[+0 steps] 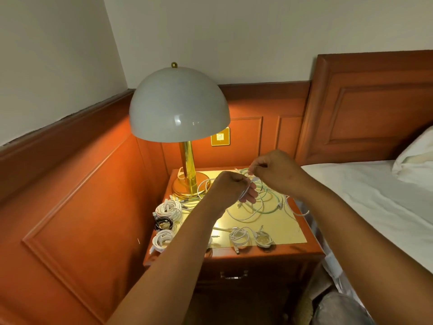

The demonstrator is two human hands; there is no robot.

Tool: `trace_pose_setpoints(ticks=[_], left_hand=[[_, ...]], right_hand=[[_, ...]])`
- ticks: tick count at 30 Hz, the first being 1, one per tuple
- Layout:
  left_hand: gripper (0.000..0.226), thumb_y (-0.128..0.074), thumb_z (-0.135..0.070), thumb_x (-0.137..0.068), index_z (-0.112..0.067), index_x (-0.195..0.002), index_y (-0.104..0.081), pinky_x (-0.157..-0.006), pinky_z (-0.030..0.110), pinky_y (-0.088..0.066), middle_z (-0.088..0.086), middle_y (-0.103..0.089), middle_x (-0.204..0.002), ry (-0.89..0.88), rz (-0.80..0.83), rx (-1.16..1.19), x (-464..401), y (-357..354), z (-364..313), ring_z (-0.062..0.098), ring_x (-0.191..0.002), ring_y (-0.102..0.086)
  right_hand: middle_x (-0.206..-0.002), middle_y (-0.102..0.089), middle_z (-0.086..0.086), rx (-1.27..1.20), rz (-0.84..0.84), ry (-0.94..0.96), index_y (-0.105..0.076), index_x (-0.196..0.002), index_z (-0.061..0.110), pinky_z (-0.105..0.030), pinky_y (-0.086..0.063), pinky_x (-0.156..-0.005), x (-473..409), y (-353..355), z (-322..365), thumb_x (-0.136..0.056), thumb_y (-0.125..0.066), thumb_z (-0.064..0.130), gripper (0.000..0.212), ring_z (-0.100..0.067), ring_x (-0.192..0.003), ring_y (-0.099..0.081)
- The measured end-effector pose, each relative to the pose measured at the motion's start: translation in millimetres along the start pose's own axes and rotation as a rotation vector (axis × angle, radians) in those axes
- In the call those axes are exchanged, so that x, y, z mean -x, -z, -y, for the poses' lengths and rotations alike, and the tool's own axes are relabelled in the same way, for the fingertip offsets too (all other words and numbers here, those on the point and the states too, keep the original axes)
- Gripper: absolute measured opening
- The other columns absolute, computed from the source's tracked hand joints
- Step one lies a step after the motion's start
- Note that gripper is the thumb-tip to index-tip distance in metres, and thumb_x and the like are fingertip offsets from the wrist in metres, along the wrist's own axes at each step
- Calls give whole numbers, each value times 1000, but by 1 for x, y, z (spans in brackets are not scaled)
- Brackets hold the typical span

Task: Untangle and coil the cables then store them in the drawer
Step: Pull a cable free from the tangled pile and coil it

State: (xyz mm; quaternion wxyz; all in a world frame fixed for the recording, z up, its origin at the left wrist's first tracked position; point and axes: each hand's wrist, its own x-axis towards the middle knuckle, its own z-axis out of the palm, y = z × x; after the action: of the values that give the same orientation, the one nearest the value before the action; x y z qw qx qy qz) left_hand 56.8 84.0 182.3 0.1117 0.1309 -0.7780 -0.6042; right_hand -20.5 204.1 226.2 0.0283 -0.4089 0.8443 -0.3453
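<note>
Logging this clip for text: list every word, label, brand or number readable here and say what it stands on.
None can be read.
Wall switch plate: a pale mark at its middle, too small to tell.
Cable plugs on the nightstand: no print readable.
Lamp: plain shade.

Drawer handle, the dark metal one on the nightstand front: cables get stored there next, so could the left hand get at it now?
Probably not yet: the left hand grips a white cable. The dark metal drawer handle itself looks unobstructed.
</note>
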Motion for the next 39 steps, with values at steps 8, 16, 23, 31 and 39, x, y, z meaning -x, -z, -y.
trace_pose_setpoints(ticks=[8, 16, 23, 31, 39], left_hand=[[31, -36, 2, -95, 3, -87, -67, -71, 29, -55, 12, -71, -76, 111, -207, 717, -5, 9, 12, 24, -71, -69], [35, -32, -2, -98, 3, -87, -64, -62, 23, -56, 9, -72, -69, 156, -208, 862, 4, 20, 0, 18, -61, -71], [28, -41, -9, -102, 3, -94, -65, -62, 21, -57, 6, -71, -70, 107, -159, 859, 9, 23, 2, 13, -62, -69], [25, -45, -7, -99, 4, -93, -65, -56, 19, -54, 5, -66, -67, 42, -29, 706, 20, 28, 1, 12, -54, -61], [25, -48, -6, -99, 1, -90, -71, -64, 27, -50, 11, -67, -75, -15, 114, 320, 22, 21, 9, 19, -61, -62]], right_hand=[[-67, -62, 4, -214, -182, -111, -62, -79, 16, -27, -43, -61, 43, -59, -3, -97, -54, 20, 20, -7, -62, -56], [-66, -52, -3, -912, -20, -284, -68, -98, 11, -24, -31, -46, 60, -111, -30, -98, -48, 1, 23, -10, -50, -37], [-48, -34, 2, -780, 36, -391, -63, -79, 4, -19, -24, -37, 54, -117, -47, -96, -53, 38, 39, -7, -37, -25], [-60, -40, -1, -582, 186, -285, -67, -96, 2, -22, -29, -45, 15, -80, -65, -101, -46, 9, 23, -8, -48, -33], [-73, -64, -13, 222, -32, -55, -67, -77, 2, -29, -35, -58, -35, -13, -25, -85, -67, 48, 47, -25, -66, -54]])
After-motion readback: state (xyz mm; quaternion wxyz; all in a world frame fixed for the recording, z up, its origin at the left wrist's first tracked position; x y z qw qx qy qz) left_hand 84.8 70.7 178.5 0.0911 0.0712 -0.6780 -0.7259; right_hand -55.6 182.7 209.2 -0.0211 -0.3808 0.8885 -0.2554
